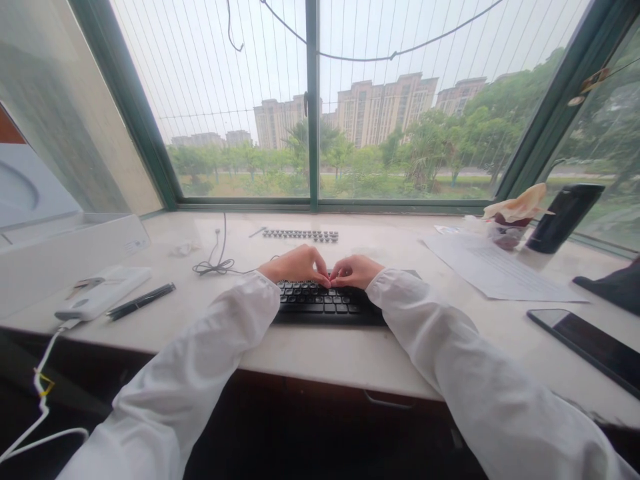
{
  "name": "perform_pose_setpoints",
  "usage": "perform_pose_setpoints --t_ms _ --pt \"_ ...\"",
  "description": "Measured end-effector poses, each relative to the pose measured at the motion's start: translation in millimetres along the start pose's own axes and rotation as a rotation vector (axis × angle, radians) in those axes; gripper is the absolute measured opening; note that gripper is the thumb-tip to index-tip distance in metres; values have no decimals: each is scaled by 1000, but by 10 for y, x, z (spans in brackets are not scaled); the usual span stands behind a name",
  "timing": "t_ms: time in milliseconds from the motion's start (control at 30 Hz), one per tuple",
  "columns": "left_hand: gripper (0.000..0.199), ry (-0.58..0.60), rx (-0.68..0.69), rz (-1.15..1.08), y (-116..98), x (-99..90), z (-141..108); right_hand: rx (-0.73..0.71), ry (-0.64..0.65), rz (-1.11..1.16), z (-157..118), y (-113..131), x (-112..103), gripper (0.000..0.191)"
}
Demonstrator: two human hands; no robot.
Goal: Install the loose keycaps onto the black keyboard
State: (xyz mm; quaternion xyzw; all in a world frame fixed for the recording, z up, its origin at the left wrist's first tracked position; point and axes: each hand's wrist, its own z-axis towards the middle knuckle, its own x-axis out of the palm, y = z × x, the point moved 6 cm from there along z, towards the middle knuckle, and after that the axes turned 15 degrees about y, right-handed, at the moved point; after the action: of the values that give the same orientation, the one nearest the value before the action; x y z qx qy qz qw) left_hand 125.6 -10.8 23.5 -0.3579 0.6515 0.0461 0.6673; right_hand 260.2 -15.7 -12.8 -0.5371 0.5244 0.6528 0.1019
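Note:
A black keyboard (320,309) lies on the white sill desk in front of me. My left hand (301,265) is over its upper middle, fingers pinched together and pointing down at the keys. Close on its right, fingertips nearly touching it, my right hand (356,272) is closed in a similar pinch. Whatever sits between the fingertips is too small to make out. Rows of small loose keycaps (301,235) lie behind the keyboard, with a thin tool (257,232) at their left end. Part of the keyboard's upper edge is hidden by both hands.
On the left are a coiled cable (214,267), a pen (141,301), a white power bank (103,293) and a white box (70,257). On the right are paper sheets (500,267), a phone (590,340), a dark bottle (565,219) and a dark cloth (615,287).

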Motion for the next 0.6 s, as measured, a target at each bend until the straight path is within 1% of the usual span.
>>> perform_pose_setpoints --t_ms 200,400,500,600 --pt "27 18 28 -32 10 0 -6 7 -24 -13 16 -22 8 30" --pt "31 37 13 -16 21 -6 -16 2 -25 -5 36 -20 10 31" --pt "33 39 4 -1 14 -10 -23 -2 -5 -8 34 -11 18 33" --pt "31 43 0 -8 16 -9 -25 -5 -12 -7 23 -15 14 35"
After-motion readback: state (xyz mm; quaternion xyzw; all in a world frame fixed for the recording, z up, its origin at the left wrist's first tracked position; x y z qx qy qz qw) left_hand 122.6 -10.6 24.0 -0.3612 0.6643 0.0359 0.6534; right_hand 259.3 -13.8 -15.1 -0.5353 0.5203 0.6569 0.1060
